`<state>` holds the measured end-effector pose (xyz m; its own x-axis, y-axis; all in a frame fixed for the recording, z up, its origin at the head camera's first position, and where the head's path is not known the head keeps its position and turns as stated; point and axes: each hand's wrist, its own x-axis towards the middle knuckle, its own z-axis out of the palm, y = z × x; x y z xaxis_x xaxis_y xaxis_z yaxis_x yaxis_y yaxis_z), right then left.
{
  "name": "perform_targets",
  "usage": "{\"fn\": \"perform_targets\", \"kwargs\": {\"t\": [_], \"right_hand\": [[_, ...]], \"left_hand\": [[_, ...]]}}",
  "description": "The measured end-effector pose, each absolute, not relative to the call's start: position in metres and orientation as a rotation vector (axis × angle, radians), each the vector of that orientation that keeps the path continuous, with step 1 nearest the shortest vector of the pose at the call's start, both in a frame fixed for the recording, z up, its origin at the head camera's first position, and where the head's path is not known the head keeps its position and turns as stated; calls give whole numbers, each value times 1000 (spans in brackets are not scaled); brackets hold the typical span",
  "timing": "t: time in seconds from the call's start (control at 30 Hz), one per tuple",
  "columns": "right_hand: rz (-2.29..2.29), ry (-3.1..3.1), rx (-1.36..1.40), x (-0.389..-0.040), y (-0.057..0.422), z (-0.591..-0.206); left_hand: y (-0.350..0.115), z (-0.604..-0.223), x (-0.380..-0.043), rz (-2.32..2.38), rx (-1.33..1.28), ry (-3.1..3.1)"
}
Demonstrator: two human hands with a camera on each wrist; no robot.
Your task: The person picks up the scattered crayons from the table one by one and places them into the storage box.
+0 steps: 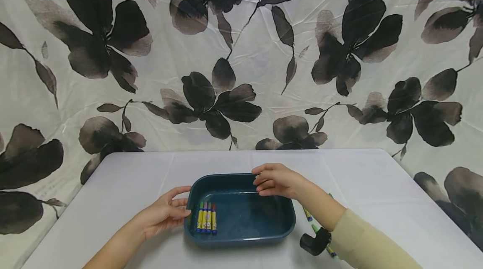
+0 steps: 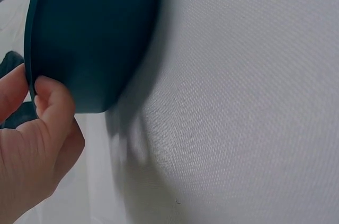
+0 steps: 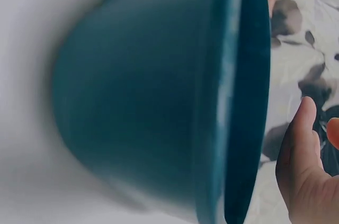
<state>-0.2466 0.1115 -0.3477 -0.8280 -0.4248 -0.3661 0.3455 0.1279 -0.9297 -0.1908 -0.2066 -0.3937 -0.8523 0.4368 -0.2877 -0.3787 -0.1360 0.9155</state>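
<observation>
A dark teal plastic basin (image 1: 241,237) stands on the table. My left hand (image 1: 162,214) grips its left rim, thumb and fingers pinching the edge, as the left wrist view also shows this hand (image 2: 42,139) doing. Several crayons (image 1: 206,218) with yellow wrappers and blue ends lie side by side at the left inside the basin. Over the basin's far right corner is my right hand (image 1: 277,181), fingers loosely bent and nothing held. In the right wrist view this hand (image 3: 312,176) appears beside the basin's rim (image 3: 217,102), apart from it.
More crayons (image 1: 308,214) lie on the white table (image 1: 351,177) right of the basin, partly hidden under my right forearm. A black wrist camera mount (image 1: 316,241) sits at my right sleeve. Behind the table hangs a floral cloth (image 1: 241,51).
</observation>
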Motion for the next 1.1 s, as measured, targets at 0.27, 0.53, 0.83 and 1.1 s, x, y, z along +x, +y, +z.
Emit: {"fn": "perform_targets", "kwargs": {"t": [0.27,0.53,0.83,1.1], "right_hand": [[-1801,1826,-117,-253,132,-343],[-1791,1838,-155,-255,153,-336],[-1829,1861,-162,-259,177,-330],[-1814,1894,-148,-260,198,-328]], "left_hand": [[-209,-395,-189,2038,55,1616],[-208,-394,-189,2030,44,1631],[-204,-391,-190,2018,21,1654],[-205,-391,-189,2030,29,1638]]}}
